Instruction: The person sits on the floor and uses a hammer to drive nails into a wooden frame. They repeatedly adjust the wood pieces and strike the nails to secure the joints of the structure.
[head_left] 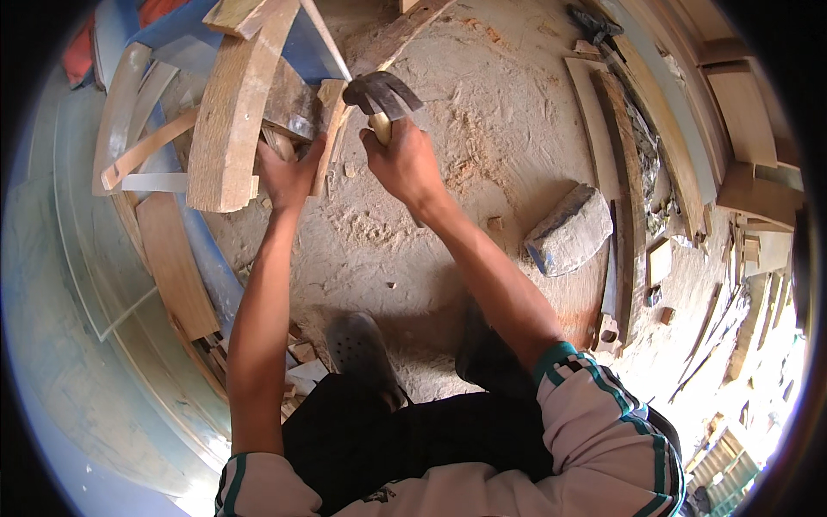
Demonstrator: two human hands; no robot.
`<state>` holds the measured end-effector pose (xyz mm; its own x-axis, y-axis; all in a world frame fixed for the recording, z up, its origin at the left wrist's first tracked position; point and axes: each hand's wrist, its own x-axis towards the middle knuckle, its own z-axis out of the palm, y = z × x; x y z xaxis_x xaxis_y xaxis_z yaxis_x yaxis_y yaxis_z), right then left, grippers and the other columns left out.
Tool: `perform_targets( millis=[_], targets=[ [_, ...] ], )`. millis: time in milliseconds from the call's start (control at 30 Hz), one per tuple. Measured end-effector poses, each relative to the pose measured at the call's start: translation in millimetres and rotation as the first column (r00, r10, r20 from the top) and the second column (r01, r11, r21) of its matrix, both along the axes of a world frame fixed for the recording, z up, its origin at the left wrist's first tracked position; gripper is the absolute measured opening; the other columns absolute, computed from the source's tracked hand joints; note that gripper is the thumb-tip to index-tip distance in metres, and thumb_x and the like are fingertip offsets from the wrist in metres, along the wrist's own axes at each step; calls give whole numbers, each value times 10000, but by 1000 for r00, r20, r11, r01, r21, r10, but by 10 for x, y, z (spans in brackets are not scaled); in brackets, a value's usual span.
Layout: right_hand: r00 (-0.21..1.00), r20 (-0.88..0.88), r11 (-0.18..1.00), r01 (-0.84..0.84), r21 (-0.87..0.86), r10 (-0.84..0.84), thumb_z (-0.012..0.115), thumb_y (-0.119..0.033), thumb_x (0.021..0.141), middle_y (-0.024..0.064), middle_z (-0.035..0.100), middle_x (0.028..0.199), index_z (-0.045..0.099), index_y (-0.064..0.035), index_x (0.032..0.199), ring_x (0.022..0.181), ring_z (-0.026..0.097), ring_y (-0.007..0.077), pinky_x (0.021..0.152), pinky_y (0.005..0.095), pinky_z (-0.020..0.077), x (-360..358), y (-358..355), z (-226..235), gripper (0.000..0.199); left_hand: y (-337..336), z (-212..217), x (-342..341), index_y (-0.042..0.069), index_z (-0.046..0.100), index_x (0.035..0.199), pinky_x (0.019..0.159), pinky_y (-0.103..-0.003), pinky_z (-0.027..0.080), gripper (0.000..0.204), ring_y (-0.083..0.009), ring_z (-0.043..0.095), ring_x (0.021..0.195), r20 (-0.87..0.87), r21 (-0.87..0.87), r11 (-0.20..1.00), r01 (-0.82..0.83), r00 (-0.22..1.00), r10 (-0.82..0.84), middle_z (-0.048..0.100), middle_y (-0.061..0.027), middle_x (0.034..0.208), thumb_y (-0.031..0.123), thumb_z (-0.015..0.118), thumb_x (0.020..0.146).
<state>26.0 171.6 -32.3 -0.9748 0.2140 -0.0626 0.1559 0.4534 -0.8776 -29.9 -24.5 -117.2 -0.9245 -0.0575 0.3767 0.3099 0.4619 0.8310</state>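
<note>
My right hand (403,164) is closed round the pale wooden handle of a claw hammer (383,93). The hammer's dark head sits just above my fist, close to the top of a short upright wooden piece (327,116). Against that piece rests my left hand (289,177), its thumb along the side and its fingers partly hidden by the wood. A thick wooden beam (228,129) stands just left of this hand. Behind the hand, a darker wood block (291,102) joins the same wooden frame. No nail can be made out.
A rough stone block (570,231) lies on the dusty floor to the right. Beyond it are a handsaw (610,293) and long planks (620,172). A plywood piece (177,258) and glass-like sheets (77,215) lean at the left. My shoes (362,345) are below.
</note>
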Motion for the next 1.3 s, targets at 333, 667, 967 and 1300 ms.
perform_targets(
  millis=[333, 667, 967, 1300],
  targets=[
    [876, 476, 850, -305, 430, 74, 569, -125, 857, 191, 647, 1112, 532, -56, 1220, 1035, 655, 367, 870, 453, 529, 258, 739, -846, 371, -148, 467, -5, -29, 264, 1405, 979, -336, 398, 823, -206, 532, 1122, 122, 367, 903, 222, 951, -283, 532, -160, 1252, 200, 800, 824],
    [965, -204, 986, -154, 57, 163, 618, -193, 922, 173, 708, 980, 689, -94, 1099, 839, 703, 338, 765, 429, 558, -249, 67, -489, 215, 71, 488, -51, -57, 678, 942, 777, -328, 452, 443, -164, 597, 827, 161, 94, 990, 101, 980, -115, 681, -90, 906, 357, 778, 820],
    [885, -315, 940, -322, 116, 342, 641, -195, 888, 180, 697, 897, 679, -56, 1020, 833, 675, 380, 736, 435, 549, -548, -154, -476, 196, 105, 359, -87, 0, 638, 784, 647, -281, 435, 263, -77, 521, 671, 69, 204, 976, 76, 993, -91, 642, -6, 743, 206, 801, 808],
    [858, -343, 924, -359, 133, 383, 663, -153, 859, 200, 692, 871, 623, -2, 1019, 826, 692, 372, 730, 431, 554, -639, -144, -561, 223, 11, 344, -109, -3, 684, 832, 654, -290, 441, 243, -86, 547, 699, 175, 233, 966, 117, 972, -159, 657, -11, 786, 204, 808, 806]
  ],
)
